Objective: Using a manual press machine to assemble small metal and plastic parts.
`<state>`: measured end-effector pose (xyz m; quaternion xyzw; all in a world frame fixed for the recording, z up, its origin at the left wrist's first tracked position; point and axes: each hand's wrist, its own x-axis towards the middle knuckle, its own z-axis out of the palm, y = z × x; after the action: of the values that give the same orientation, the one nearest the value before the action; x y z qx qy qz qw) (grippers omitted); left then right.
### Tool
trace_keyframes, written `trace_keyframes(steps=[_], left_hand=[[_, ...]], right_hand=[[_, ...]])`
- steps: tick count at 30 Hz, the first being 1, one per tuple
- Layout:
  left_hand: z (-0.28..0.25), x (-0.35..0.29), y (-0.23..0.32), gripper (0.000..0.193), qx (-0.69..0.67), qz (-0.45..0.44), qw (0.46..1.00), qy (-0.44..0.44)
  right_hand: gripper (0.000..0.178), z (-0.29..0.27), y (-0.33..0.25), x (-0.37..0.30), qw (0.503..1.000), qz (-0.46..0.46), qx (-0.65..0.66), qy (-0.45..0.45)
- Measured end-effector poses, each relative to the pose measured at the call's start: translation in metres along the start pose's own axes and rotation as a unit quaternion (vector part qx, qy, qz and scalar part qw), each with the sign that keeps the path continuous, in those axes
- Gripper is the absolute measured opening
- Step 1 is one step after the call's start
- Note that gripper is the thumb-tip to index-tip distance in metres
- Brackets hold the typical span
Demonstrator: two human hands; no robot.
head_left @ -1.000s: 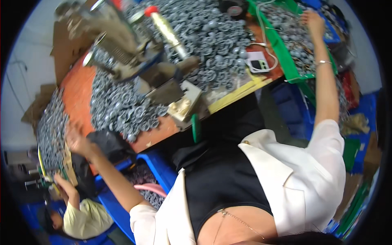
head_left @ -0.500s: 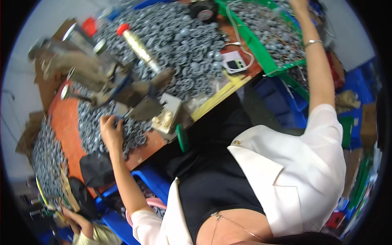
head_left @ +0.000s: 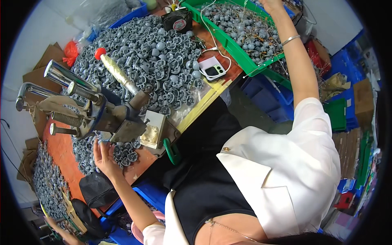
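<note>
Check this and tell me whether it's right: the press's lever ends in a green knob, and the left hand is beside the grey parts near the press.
Not quite: the knob on the press's lever is red, not green, as the head view shows. The left hand is indeed beside the grey parts near the press.

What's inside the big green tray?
Lots of little grey balls and thin brownish stalks are heaped in the green tray. The heap hides most of the bottom, so I can't see what's underneath.
</note>
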<state>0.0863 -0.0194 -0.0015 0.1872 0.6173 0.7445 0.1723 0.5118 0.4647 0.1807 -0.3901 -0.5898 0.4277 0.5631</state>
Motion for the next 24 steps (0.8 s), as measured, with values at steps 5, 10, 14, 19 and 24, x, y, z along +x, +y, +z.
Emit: trace_keyframes(steps=[5, 10, 14, 19, 24], left_hand=[[0.008, -0.025, -0.013, 0.021, 0.017, 0.039, 0.998, -0.05], [0.04, -0.062, -0.014, 0.019, 0.257, 0.237, 0.925, -0.152], [0.069, -0.083, -0.001, 0.022, 0.312, 0.221, 0.906, -0.181], [0.089, -0.085, -0.012, 0.017, 0.307, 0.298, 0.892, -0.148], [0.095, -0.084, -0.011, 0.011, 0.316, 0.199, 0.913, -0.164]], right_hand=[[0.016, -0.007, 0.015, 0.01, 0.997, -0.048, 0.042, -0.038], [0.016, -0.018, 0.034, 0.032, 0.978, -0.039, 0.192, -0.072], [0.017, -0.021, 0.04, 0.029, 0.994, 0.047, 0.074, -0.07], [0.015, -0.018, 0.039, 0.023, 0.984, 0.009, 0.157, -0.083], [0.014, -0.034, 0.038, 0.034, 0.968, -0.007, 0.24, -0.07]])
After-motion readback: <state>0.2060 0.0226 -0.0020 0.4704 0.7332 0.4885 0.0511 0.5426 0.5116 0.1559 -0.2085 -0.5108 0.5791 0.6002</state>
